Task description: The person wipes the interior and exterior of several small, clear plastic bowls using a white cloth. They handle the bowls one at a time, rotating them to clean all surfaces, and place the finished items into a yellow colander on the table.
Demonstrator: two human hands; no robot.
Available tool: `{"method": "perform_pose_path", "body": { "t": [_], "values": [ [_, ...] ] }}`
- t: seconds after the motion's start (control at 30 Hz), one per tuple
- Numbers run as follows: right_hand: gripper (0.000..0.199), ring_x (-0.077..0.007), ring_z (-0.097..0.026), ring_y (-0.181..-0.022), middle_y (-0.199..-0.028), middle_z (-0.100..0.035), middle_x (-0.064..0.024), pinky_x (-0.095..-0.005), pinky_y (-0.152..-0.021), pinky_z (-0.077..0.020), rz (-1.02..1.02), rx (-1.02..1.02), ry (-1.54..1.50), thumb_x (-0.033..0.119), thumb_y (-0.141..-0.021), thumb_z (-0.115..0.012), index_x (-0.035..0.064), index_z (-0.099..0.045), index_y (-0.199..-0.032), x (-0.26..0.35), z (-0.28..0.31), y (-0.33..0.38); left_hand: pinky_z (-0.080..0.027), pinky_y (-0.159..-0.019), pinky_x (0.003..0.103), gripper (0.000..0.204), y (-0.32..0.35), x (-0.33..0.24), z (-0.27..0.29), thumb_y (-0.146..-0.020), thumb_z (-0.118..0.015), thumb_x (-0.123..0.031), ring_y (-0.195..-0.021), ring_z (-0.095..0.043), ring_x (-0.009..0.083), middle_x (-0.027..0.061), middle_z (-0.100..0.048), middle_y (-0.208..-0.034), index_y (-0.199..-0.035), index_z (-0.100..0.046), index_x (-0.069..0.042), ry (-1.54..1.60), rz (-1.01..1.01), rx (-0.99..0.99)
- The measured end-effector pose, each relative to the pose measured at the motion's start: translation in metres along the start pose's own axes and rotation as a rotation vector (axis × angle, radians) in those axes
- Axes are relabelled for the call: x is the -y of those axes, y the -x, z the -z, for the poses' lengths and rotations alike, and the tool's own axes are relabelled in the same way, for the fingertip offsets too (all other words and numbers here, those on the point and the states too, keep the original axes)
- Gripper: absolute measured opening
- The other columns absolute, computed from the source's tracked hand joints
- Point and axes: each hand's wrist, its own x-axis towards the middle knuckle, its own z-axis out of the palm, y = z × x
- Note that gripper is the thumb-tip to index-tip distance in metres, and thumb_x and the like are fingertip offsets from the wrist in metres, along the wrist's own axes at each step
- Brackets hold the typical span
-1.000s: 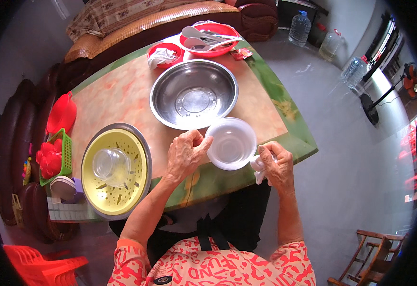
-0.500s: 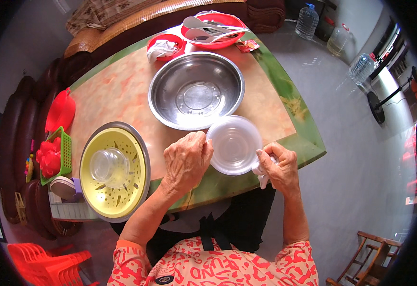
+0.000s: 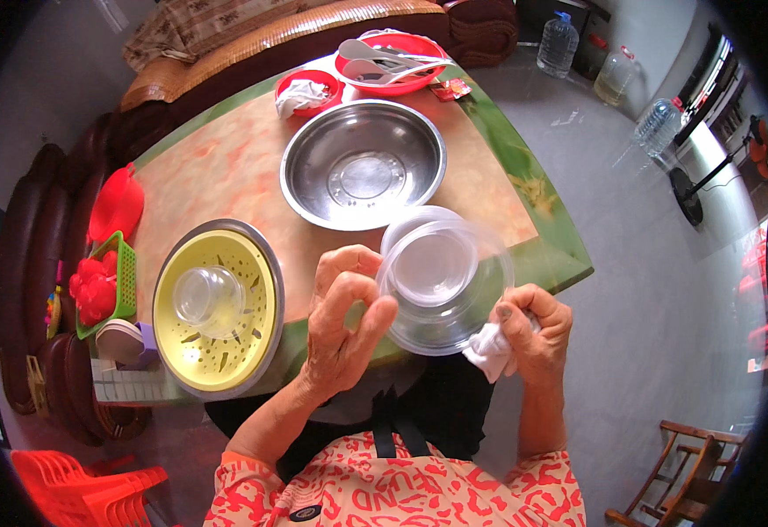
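A clear plastic bowl [image 3: 480, 263] is raised over the table's near edge, tilted. At its left rim my left hand [image 3: 347, 321] is closed, with bent fingers and thumb against the plastic. My right hand [image 3: 535, 329] pinches the right rim and grips a white cloth [image 3: 489, 351] that hangs below the fingers. A second round translucent edge [image 3: 417, 216] shows behind the bowl; whether it is another bowl I cannot tell. Just beyond lies a wide steel basin [image 3: 362, 167] with a few drops of water in it.
On the left, a yellow colander [image 3: 182, 351] in a steel bowl holds clear plastic containers [image 3: 211, 300]. Farther left are a green basket [image 3: 126, 281] and a red bowl [image 3: 117, 204]. At the far edge, a red basin [image 3: 401, 86] holds ladles. Red stools [image 3: 76, 492] stand on the floor.
The clear plastic bowl has come nearer and tilted, and the second translucent edge now shows behind it. My left hand's fingers have spread from a fist into a curve; the cloth hangs lower.
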Motion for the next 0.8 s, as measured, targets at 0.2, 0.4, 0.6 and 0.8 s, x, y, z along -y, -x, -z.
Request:
{"method": "perform_pose_path", "body": {
  "t": [0.2, 0.4, 0.6, 0.8],
  "values": [
    [0.010, -0.0018, -0.051, -0.065, -0.073, -0.060, 0.0029, -0.0189, -0.059, -0.0419, -0.005, 0.109, -0.180, 0.009, -0.088, -0.065, 0.0009, -0.062, -0.082, -0.033, -0.027, 0.038, -0.047, -0.097, 0.046, 0.076, 0.075, 0.020, 0.011, -0.080, -0.074, -0.040, -0.125, -0.046, 0.0293, 0.0166, -0.039, -0.138, -0.135, -0.032, -0.009, 0.978, 0.510, -0.061],
    [0.010, -0.0033, -0.053, -0.066, -0.076, -0.062, 0.0004, -0.0192, -0.061, -0.0444, -0.139, 0.166, -0.351, 0.007, -0.090, -0.061, 0.0002, -0.062, -0.083, -0.065, -0.071, 0.064, -0.042, -0.103, 0.054, 0.111, 0.122, 0.025, 0.032, -0.070, -0.073, -0.064, -0.137, -0.032, 0.0407, 0.0238, -0.022, -0.153, -0.152, -0.016, -0.015, 1.239, 0.698, 0.123],
    [0.016, -0.0029, -0.053, -0.069, -0.078, -0.062, 0.0024, -0.0199, -0.063, -0.0440, -0.291, 0.305, -0.315, 0.016, -0.093, -0.064, 0.0021, -0.062, -0.086, -0.077, -0.100, 0.078, -0.039, -0.105, 0.050, 0.111, 0.131, 0.022, 0.038, -0.073, -0.072, -0.063, -0.134, -0.037, 0.0410, 0.0269, -0.027, -0.148, -0.153, -0.007, -0.023, 1.394, 0.498, -0.016],
    [0.027, -0.0106, -0.059, -0.078, -0.091, -0.059, -0.0053, -0.0235, -0.069, -0.0492, -0.129, 0.256, -0.372, 0.019, -0.086, -0.064, 0.0037, -0.053, -0.105, -0.065, -0.074, 0.069, -0.046, -0.093, 0.047, 0.100, 0.134, 0.032, 0.052, -0.075, -0.060, -0.074, -0.124, -0.046, 0.0390, 0.0260, -0.036, -0.141, -0.150, -0.018, -0.024, 1.400, 0.505, -0.091]
  ]
}}
